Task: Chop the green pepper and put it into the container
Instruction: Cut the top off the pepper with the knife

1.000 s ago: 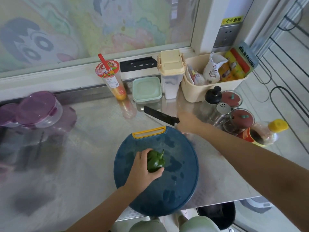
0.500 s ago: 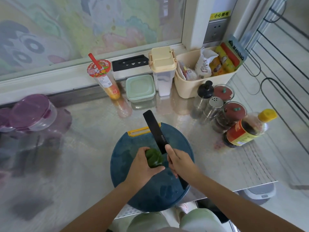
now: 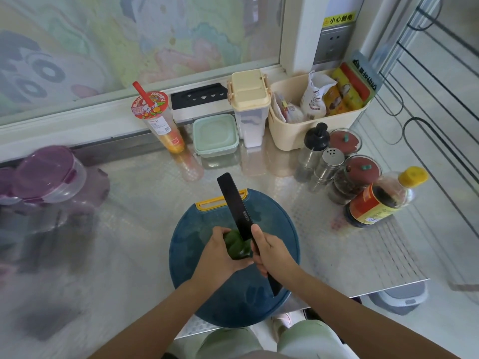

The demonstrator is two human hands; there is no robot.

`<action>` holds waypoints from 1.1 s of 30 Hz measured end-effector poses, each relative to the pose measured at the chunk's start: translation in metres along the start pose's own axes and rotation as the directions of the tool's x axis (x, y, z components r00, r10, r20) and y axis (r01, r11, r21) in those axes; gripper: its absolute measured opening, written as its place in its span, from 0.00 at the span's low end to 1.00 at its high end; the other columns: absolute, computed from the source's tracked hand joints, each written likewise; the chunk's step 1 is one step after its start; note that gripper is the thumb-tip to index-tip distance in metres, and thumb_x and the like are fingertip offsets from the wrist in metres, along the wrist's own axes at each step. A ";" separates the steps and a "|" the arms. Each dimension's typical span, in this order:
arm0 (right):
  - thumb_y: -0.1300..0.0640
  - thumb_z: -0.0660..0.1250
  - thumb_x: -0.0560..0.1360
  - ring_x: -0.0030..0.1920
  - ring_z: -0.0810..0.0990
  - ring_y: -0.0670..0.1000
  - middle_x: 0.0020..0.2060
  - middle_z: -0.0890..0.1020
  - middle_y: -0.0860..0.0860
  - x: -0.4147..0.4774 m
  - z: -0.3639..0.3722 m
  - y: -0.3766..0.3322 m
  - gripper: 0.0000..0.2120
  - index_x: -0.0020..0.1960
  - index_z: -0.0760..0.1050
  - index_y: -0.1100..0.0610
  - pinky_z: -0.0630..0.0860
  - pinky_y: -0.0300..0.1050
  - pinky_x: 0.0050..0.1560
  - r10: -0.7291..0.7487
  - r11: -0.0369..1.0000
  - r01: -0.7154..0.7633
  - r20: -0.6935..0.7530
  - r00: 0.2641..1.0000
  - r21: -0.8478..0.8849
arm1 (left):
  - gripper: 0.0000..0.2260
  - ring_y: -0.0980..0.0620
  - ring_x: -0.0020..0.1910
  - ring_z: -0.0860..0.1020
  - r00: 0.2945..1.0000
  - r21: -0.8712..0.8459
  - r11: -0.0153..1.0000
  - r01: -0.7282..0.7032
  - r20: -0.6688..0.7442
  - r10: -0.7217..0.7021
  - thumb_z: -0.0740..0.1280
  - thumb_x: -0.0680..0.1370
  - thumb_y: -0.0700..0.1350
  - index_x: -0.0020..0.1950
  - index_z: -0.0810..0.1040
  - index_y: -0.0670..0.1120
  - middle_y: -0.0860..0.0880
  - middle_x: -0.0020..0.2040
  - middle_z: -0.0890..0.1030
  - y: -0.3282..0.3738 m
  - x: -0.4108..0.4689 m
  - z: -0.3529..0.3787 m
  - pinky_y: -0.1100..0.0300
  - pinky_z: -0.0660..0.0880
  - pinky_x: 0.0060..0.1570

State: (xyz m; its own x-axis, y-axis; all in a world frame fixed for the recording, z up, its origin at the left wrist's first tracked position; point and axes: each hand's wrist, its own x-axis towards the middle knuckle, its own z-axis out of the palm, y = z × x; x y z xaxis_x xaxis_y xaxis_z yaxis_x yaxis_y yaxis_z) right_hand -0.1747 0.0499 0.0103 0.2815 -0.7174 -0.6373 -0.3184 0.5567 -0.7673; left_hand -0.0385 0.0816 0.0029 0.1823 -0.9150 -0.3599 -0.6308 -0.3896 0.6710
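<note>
Green pepper (image 3: 235, 244) lies on the blue cutting board (image 3: 233, 301), clasped by the left grip (image 3: 220, 255); the right grip (image 3: 274, 255) clutches the black knife (image 3: 234, 206), blade against the pepper.

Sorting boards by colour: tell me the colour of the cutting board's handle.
Yellow handle on a dark blue cutting board, seen in the head view.
</note>
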 end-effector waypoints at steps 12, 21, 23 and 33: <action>0.42 0.50 0.81 0.27 0.69 0.46 0.29 0.70 0.51 0.000 0.010 -0.001 0.23 0.35 0.67 0.55 0.69 0.40 0.29 -0.022 0.993 0.008 -0.121 0.992 -0.115 | 0.32 0.58 0.51 0.72 0.999 0.068 0.997 -0.021 -0.024 0.023 0.79 0.62 0.52 0.58 0.65 0.50 0.56 0.51 0.70 0.001 0.003 0.008 0.68 0.70 0.50; 0.45 0.46 0.82 0.31 0.71 0.42 0.31 0.71 0.48 -0.001 0.015 -0.005 0.21 0.36 0.66 0.52 0.64 0.29 0.28 -0.026 0.976 -0.012 -0.172 0.985 -0.218 | 0.32 0.56 0.56 0.73 0.997 0.123 0.992 -0.011 -0.069 0.020 0.77 0.64 0.53 0.62 0.66 0.47 0.52 0.57 0.71 0.003 0.000 0.015 0.67 0.70 0.53; 0.45 0.46 0.82 0.33 0.72 0.44 0.31 0.71 0.48 -0.001 0.015 -0.006 0.21 0.37 0.67 0.54 0.65 0.32 0.30 -0.039 0.969 -0.004 -0.168 0.985 -0.247 | 0.32 0.55 0.56 0.73 0.997 0.136 0.991 -0.016 -0.070 0.026 0.77 0.65 0.53 0.62 0.66 0.46 0.51 0.57 0.71 0.003 0.000 0.016 0.66 0.70 0.53; 0.52 0.47 0.83 0.35 0.74 0.44 0.37 0.73 0.47 -0.001 0.020 -0.002 0.18 0.64 0.69 0.60 0.72 0.31 0.31 -0.126 0.853 0.004 -0.198 0.972 -0.522 | 0.27 0.54 0.59 0.71 0.987 0.276 0.959 -0.059 -0.128 0.098 0.71 0.72 0.52 0.66 0.65 0.45 0.49 0.62 0.71 0.006 -0.006 0.025 0.66 0.69 0.58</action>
State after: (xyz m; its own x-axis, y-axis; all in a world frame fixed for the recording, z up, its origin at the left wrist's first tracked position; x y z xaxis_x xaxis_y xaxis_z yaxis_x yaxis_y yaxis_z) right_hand -0.1564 0.0579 0.0108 0.1344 -0.8506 -0.5083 -0.7426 0.2532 -0.6201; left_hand -0.0619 0.0870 -0.0069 0.2147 -0.9545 -0.2070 -0.8239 -0.2908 0.4865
